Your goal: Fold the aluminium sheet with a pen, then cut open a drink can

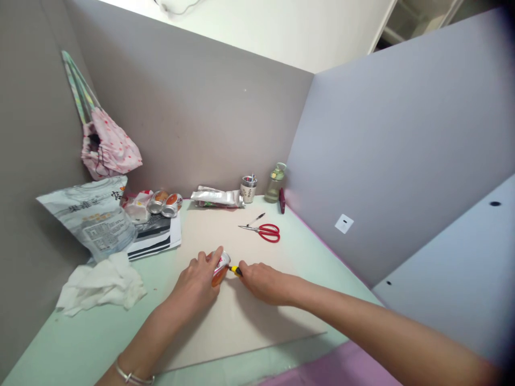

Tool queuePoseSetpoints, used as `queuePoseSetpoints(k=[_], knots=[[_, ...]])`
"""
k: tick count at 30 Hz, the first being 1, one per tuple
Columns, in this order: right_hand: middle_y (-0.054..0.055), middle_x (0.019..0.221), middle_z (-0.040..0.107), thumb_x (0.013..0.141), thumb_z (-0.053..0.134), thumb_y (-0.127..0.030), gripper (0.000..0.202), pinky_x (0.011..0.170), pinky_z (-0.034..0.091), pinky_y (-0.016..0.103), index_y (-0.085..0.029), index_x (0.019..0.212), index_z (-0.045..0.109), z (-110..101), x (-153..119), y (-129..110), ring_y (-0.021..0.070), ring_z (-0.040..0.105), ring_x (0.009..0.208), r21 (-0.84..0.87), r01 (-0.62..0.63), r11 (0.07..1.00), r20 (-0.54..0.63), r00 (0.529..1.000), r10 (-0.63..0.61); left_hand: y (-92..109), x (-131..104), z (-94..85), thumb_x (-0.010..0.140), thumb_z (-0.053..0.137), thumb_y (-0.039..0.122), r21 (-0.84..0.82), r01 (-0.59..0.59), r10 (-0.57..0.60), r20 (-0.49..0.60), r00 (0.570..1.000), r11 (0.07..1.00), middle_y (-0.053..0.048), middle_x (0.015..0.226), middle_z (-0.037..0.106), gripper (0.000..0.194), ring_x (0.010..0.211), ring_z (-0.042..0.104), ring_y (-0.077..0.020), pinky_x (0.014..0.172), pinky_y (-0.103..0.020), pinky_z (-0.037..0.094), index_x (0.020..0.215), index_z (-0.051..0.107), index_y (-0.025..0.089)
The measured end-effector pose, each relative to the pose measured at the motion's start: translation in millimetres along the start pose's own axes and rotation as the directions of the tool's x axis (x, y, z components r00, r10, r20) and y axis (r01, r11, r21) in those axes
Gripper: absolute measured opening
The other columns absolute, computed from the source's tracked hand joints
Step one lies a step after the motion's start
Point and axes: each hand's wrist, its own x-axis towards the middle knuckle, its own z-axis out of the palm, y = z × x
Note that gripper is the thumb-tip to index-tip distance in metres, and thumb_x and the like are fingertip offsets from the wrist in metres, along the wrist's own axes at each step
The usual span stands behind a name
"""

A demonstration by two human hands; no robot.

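My left hand is wrapped round an orange and white drink can, which lies on its side on the pale board. In my right hand is a yellow and black utility knife. Its tip meets the can near the end facing right; how deep the blade sits cannot be made out. Beyond my hands, red-handled scissors lie with a dark pen close by.
At the left are a crumpled white cloth, a large snack bag and two more cans. Silver packets, a pen cup and a green bottle stand along the back partition. A pink pouch hangs at left.
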Motion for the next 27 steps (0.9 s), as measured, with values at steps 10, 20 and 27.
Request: queuePoseSetpoints(k=[10, 20, 27], knots=[[0.020, 0.095, 0.073, 0.097, 0.039, -0.009, 0.020, 0.066, 0.046, 0.033, -0.009, 0.114, 0.050, 3, -2, -4, 0.0301, 0.071, 0.084, 0.018, -0.022, 1.000, 0.018, 1.000, 0.021, -3, 3, -0.6, 0.086, 0.050, 0.022, -0.010, -0.013, 0.013, 0.011, 1.000, 1.000, -0.016, 0.121, 0.053, 0.070, 0.107, 0.061, -0.0339, 0.082, -0.040, 0.047, 0.152, 0.029, 0.026], [0.021, 0.097, 0.072, 0.095, 0.040, -0.006, 0.020, 0.067, 0.046, 0.034, -0.011, 0.113, 0.049, 6, 6, -1, 0.0302, 0.071, 0.085, 0.053, 0.009, 0.999, 0.005, 1.000, -0.009, -13, 5, -0.8, 0.081, 0.054, 0.021, -0.055, -0.034, 0.035, 0.013, 0.999, 0.998, -0.014, 0.120, 0.054, 0.077, 0.107, 0.062, -0.0328, 0.084, -0.039, 0.047, 0.153, 0.027, 0.025], [0.021, 0.097, 0.072, 0.091, 0.043, -0.004, 0.021, 0.068, 0.046, 0.034, -0.012, 0.110, 0.048, 5, 6, -5, 0.0317, 0.071, 0.087, 0.103, -0.011, 0.995, 0.007, 1.000, 0.011, -16, 8, 0.0, 0.079, 0.057, 0.018, -0.060, -0.018, 0.019, 0.016, 1.000, 0.998, -0.015, 0.121, 0.054, 0.079, 0.108, 0.062, -0.0338, 0.085, -0.040, 0.046, 0.153, 0.028, 0.024]])
